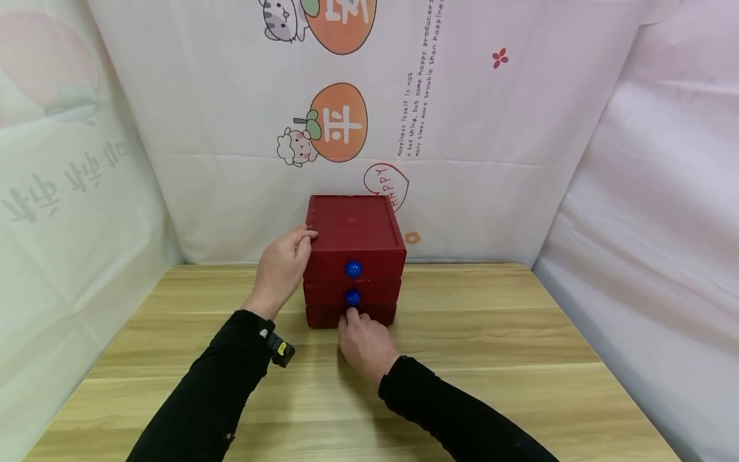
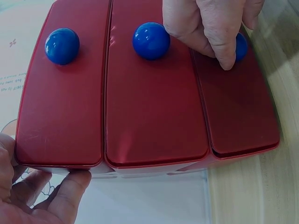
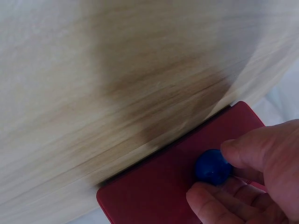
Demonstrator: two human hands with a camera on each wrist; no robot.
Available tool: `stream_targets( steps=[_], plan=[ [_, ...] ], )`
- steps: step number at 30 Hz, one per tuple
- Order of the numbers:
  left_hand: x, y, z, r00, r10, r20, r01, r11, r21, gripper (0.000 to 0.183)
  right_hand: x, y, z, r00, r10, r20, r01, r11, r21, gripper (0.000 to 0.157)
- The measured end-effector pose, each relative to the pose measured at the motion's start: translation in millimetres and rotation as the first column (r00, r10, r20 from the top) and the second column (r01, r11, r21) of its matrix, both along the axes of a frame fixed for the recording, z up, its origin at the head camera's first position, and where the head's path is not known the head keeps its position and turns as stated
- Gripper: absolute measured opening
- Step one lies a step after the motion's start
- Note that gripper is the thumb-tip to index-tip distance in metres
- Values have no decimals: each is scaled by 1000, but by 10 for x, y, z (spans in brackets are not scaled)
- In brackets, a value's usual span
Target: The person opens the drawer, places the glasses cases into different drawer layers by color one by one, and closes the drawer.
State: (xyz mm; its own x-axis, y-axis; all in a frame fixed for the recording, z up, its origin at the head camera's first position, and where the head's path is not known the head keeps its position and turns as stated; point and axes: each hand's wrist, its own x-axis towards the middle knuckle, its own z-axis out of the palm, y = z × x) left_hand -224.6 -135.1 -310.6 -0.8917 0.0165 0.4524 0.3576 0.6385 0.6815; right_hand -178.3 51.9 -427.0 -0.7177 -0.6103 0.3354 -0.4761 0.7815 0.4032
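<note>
A small red cabinet [image 1: 353, 224] with three stacked drawers stands on the table, each drawer front bearing a round blue knob. At its upper left edge, my left hand [image 1: 281, 266] steadies it, fingers bent over the top and side; the left wrist view shows these fingertips against the box near the top drawer [image 2: 60, 116]. Low at the front, my right hand [image 1: 367, 341] has thumb and fingers around the bottom drawer's blue knob [image 3: 212, 167]. Above that hand are the middle knob [image 1: 353, 297] and the top knob [image 1: 353, 269]. All three drawers look pushed in.
The wood-grain table [image 1: 491, 359] stretches out around the cabinet. Behind it hangs a white printed cloth [image 1: 473, 192], with more white cloth [image 1: 646, 212] at both sides. A dark wrist device [image 1: 280, 348] is strapped at the left cuff.
</note>
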Motion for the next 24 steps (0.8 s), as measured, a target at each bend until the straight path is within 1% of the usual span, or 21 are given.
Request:
stream_targets(
  steps=[6, 10, 13, 15, 18, 21, 24],
  plan=[
    [7, -3, -4, 1000, -3, -1, 3, 1000, -8, 46, 10, 26, 15, 999, 28, -32, -29, 999, -30, 20],
    [14, -23, -2, 1000, -6, 7, 6, 1000, -15, 46, 12, 52, 51, 996, 77, -46, -80, 994, -80, 9],
    [11, -47, -3, 1000, -13, 10, 14, 1000, -22, 47, 25, 76, 112, 992, 119, -36, -123, 984, -131, 6],
    [15, -59, -4, 1000, -19, 13, 20, 999, -25, 47, 35, 98, 162, 989, 145, -29, -148, 976, -162, 9],
    [30, -79, -13, 999, -28, 27, 29, 999, -23, 48, 57, 142, 253, 983, 182, -14, -181, 961, -210, 20],
    [47, -99, -22, 999, -35, 30, 36, 999, -36, 49, 79, 200, 353, 978, 209, 22, -196, 943, -270, 31],
    [66, -125, -33, 999, -33, 15, 34, 997, -67, 50, 101, 272, 449, 971, 230, 68, -196, 923, -333, 35]
  ],
)
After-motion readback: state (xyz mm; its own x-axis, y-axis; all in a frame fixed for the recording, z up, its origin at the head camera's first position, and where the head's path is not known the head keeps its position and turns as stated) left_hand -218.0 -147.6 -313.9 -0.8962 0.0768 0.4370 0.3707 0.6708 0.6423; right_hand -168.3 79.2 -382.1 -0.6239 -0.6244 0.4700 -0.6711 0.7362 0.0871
